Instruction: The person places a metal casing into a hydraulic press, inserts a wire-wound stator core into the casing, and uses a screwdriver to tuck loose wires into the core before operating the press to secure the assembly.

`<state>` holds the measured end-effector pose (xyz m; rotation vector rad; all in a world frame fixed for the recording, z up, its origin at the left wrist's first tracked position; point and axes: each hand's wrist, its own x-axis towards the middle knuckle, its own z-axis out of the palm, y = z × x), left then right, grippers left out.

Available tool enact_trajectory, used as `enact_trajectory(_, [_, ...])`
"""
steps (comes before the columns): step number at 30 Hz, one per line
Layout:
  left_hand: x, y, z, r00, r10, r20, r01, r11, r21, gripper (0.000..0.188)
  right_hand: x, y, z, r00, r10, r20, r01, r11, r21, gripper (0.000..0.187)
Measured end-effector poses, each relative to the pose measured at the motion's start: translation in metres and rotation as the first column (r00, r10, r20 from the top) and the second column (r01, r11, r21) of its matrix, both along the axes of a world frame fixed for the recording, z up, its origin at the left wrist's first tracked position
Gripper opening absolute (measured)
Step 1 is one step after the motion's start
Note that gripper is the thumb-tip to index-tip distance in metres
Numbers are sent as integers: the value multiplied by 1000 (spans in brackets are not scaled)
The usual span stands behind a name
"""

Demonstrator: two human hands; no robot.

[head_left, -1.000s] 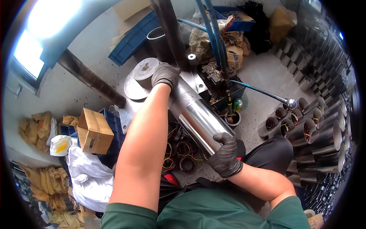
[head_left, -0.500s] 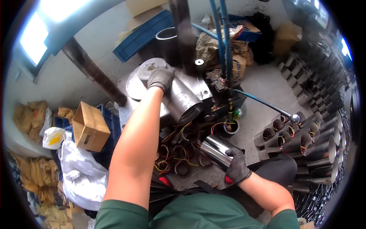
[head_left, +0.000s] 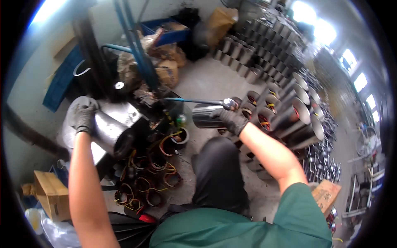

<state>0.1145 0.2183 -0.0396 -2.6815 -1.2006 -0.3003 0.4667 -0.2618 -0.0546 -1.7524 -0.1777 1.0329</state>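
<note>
My left hand [head_left: 85,120], in a dark grey glove, lies with bent fingers over a round grey metal block [head_left: 78,106] on the metal table. Beside it a dull metal cylinder [head_left: 108,131] rests tilted, its dark open end facing me. With my right hand [head_left: 232,120], also gloved, I grip a shiny steel tube [head_left: 202,116] from its right end, holding it roughly level. Right by this tube, standing steel tubes [head_left: 269,116] with wire-wound cores inside are grouped on the floor. Exactly where my left fingertips press is hard to make out.
Wound stator rings [head_left: 154,197] with yellow and red wires lie below the table. A blue lever with a ball end [head_left: 228,103] reaches out above the right-hand tubes. Rows of empty tubes [head_left: 264,45] stand behind. A cardboard box [head_left: 51,194] sits at left.
My view has turned to the right. The right hand has carried the shiny tube from above the stators to beside the standing tubes. My left hand stays on the round block.
</note>
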Motion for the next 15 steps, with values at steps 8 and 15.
enact_trajectory(8, [29,-50,45,904,241,354,-62,891,-449,59,-38,-192,-332,913,-312,-261,272,946,-177,16])
enact_trajectory(15, [16,-13,27,841,287,458,73,779,-623,63,-71,-352,-412,934,-297,199,325,468,-822,22])
